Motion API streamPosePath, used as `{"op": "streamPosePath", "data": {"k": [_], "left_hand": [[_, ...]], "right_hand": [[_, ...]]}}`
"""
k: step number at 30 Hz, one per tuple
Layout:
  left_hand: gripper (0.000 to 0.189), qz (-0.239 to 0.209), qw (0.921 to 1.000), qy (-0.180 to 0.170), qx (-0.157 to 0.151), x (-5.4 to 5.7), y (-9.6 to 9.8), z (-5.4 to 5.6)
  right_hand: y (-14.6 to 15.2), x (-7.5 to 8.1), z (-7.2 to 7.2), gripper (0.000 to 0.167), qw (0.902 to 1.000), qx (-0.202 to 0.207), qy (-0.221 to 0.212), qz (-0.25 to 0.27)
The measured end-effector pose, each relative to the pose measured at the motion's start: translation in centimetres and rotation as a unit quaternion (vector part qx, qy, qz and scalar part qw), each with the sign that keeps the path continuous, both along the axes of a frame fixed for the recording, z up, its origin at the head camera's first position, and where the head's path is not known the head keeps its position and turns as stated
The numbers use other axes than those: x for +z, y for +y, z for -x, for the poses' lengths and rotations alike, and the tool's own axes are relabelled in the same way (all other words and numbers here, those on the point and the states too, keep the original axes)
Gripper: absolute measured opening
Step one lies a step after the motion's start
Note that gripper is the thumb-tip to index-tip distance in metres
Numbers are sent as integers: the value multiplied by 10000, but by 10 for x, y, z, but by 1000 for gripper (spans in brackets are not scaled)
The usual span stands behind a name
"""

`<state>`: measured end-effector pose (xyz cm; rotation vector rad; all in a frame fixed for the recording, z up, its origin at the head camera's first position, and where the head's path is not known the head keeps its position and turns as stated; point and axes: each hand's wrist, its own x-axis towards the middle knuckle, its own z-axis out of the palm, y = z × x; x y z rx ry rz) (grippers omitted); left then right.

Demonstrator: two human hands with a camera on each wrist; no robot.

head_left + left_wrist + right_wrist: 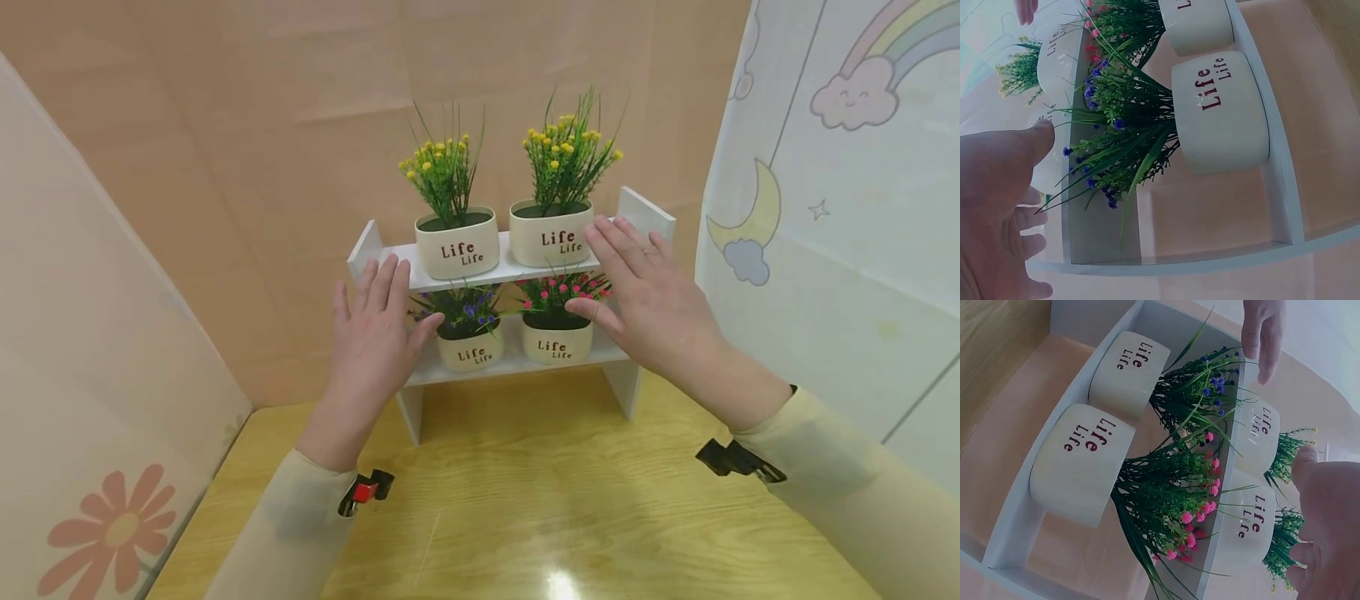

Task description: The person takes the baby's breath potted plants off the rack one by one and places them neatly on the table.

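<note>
A white two-tier shelf (517,368) holds flowerpots lettered "Life". On its upper board stand a left pot (442,262) and a right pot (536,242), both with yellow flowers and grass blades. Below are a pot with blue-purple flowers (453,352) and a pot with pink flowers (540,342). My left hand (372,337) is held up at the shelf's left end, fingers straight and thumb out. My right hand (652,300), also with straight fingers, overlaps the edge of the upper right pot in the head view. Neither palm has anything in it.
The shelf stands on a yellow wood-grain table (480,483). Behind it hangs a peach backdrop (300,150). A pale panel with a flower drawing (112,529) borders the left; a white sheet with a moon and rainbow (832,267) borders the right.
</note>
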<state>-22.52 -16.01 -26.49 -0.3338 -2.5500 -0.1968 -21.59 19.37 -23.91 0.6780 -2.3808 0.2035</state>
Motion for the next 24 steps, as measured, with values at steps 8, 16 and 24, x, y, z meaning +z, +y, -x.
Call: {"op": "streamPosePath", "data": {"k": [8,16,24], "left_hand": [[90,-23,9998,-205,72,-2,-2,6],[89,-66,9997,-233,33,-2,-1,14],[86,-95,9996,-284,9,-6,0,15]], "right_hand": [[-1,10,7,96,9992,-115,-369,110],[-1,20,15,94,9954,-249,-815,436],[0,25,27,91,9899,-333,-1180,706]]}}
